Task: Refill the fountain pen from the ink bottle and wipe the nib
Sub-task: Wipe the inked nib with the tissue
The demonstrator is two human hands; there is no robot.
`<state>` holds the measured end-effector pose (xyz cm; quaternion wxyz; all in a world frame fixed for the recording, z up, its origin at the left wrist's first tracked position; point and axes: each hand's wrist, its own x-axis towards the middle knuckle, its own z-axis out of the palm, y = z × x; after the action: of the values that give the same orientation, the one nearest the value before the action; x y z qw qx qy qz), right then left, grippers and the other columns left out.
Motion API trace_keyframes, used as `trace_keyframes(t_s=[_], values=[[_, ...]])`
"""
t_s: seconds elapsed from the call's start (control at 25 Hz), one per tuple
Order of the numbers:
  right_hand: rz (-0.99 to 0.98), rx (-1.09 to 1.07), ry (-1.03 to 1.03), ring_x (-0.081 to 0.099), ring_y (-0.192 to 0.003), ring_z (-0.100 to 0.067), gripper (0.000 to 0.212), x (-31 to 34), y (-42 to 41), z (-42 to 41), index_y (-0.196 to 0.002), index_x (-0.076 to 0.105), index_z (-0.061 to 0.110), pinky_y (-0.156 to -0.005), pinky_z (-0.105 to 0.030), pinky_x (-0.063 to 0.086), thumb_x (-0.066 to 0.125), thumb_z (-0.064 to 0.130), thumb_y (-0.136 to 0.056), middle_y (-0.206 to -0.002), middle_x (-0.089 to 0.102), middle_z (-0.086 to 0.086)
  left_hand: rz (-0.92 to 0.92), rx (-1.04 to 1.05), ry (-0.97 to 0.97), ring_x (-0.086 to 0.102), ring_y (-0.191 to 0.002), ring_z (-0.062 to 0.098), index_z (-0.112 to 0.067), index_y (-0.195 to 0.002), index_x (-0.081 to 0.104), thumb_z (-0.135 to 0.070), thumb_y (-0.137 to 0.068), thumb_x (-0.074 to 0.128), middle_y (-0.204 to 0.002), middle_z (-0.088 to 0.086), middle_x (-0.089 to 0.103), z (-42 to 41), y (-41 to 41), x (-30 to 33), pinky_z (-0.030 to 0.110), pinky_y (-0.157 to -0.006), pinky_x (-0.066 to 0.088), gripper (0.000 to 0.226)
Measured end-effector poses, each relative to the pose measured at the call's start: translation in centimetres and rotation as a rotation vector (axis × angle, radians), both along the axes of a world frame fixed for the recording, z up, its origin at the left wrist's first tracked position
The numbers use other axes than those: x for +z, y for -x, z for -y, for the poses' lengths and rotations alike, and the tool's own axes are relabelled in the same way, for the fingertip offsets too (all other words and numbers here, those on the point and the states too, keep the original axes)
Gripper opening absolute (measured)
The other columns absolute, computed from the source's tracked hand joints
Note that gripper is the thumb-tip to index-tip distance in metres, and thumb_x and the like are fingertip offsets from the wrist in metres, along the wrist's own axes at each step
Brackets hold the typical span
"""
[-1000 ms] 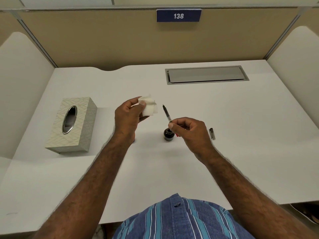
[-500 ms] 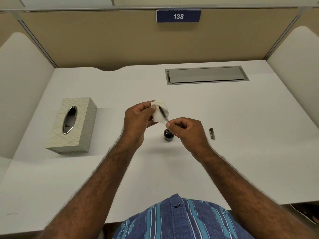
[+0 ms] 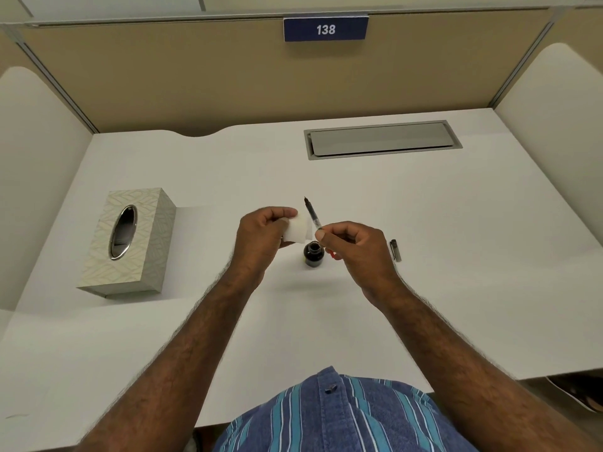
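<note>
My right hand (image 3: pixel 355 252) pinches the fountain pen (image 3: pixel 312 213) by its lower end, nib pointing up and away. My left hand (image 3: pixel 261 236) holds a folded white tissue (image 3: pixel 297 229) just left of the pen barrel, below the nib. The open ink bottle (image 3: pixel 313 255), small, round and dark, stands on the white desk (image 3: pixel 456 256) under the gap between both hands. A bit of red (image 3: pixel 332 254) shows under my right hand; what it is cannot be told.
A patterned tissue box (image 3: pixel 130 243) with an oval metal slot stands at the left. A small dark pen part (image 3: pixel 395 250) lies right of my right hand. A grey cable hatch (image 3: pixel 381 140) is set into the back of the desk. Partitions close in three sides.
Half a second ago the tissue was wrapped around the pen's nib. Now the tissue sits lower and left, and the nib stands bare above it.
</note>
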<state>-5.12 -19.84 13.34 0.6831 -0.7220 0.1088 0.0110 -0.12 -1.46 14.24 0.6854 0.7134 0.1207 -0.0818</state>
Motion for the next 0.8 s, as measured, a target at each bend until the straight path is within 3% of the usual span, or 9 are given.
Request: trace_keyframes(t_s=[0.12, 0.24, 0.36, 0.44, 0.6, 0.72, 0.8], values=[[0.009, -0.003, -0.006, 0.069, -0.07, -0.002, 0.005, 0.2, -0.1, 0.1, -0.091, 0.083, 0.014, -0.07, -0.017, 0.051, 0.082, 0.019, -0.092, -0.083, 0.081, 0.006, -0.015, -0.127, 0.009, 0.075, -0.107, 0.029, -0.008, -0.102, 0.081, -0.014, -0.102, 0.062, -0.11, 0.01, 0.079, 0.9, 0.6, -0.1, 0.035, -0.085, 0.065, 0.02], [0.02, 0.001, -0.006, 0.068, -0.068, -0.001, 0.006, 0.3, 0.0, 0.0, -0.093, 0.083, 0.012, -0.066, -0.014, 0.05, 0.082, 0.018, -0.093, -0.082, 0.08, 0.007, -0.012, -0.207, -0.048, 0.076, -0.099, 0.021, -0.019, -0.096, 0.081, -0.036, -0.105, 0.059, -0.099, 0.0, 0.081, 1.3, 0.7, -0.5, 0.037, -0.09, 0.063, 0.03], [0.018, -0.025, -0.028, 0.068, -0.068, -0.001, 0.007, 0.5, 0.0, 0.1, -0.093, 0.083, 0.012, -0.066, -0.013, 0.05, 0.082, 0.018, -0.092, -0.083, 0.08, 0.006, 0.107, -0.172, -0.274, 0.073, -0.096, 0.021, -0.026, -0.09, 0.074, -0.03, -0.094, 0.07, -0.097, -0.006, 0.077, 1.2, 0.3, -1.4, 0.045, -0.087, 0.061, 0.007], [0.009, -0.038, -0.026, 0.068, -0.07, -0.002, 0.006, 0.6, -0.1, 0.4, -0.093, 0.083, 0.014, -0.068, -0.015, 0.05, 0.083, 0.02, -0.091, -0.084, 0.081, 0.006, 0.108, -0.171, -0.352, 0.073, -0.094, 0.021, -0.029, -0.091, 0.07, -0.019, -0.088, 0.071, -0.102, -0.006, 0.074, 1.1, 0.2, -1.4, 0.044, -0.082, 0.063, 0.01], [0.009, -0.041, -0.021, 0.067, -0.07, -0.002, 0.006, 0.7, -0.3, 0.8, -0.092, 0.083, 0.016, -0.066, -0.016, 0.051, 0.083, 0.022, -0.092, -0.082, 0.08, 0.007, 0.003, -0.247, -0.267, 0.078, -0.069, 0.036, -0.019, -0.093, 0.072, 0.001, -0.082, 0.057, -0.105, 0.015, 0.073, 1.6, 0.2, -1.1, 0.053, -0.063, 0.066, 0.027], [0.025, -0.045, -0.015, 0.066, -0.069, -0.004, 0.007, 0.9, -0.3, 0.9, -0.092, 0.084, 0.015, -0.065, -0.016, 0.051, 0.083, 0.022, -0.092, -0.08, 0.079, 0.006, 0.019, -0.293, -0.232, 0.077, -0.071, 0.039, -0.018, -0.097, 0.078, 0.006, -0.081, 0.05, -0.108, 0.018, 0.072, 2.1, 0.1, -0.8, 0.042, -0.058, 0.064, 0.041], [0.026, -0.055, -0.012, 0.065, -0.068, -0.006, 0.008, 1.0, -0.4, 1.1, -0.094, 0.084, 0.014, -0.064, -0.017, 0.051, 0.083, 0.021, -0.092, -0.081, 0.08, -0.002, 0.054, -0.288, -0.171, 0.076, -0.079, 0.034, -0.017, -0.101, 0.08, 0.005, -0.091, 0.052, -0.106, 0.014, 0.076, 2.4, 0.2, -0.3, 0.036, -0.061, 0.061, 0.037]])
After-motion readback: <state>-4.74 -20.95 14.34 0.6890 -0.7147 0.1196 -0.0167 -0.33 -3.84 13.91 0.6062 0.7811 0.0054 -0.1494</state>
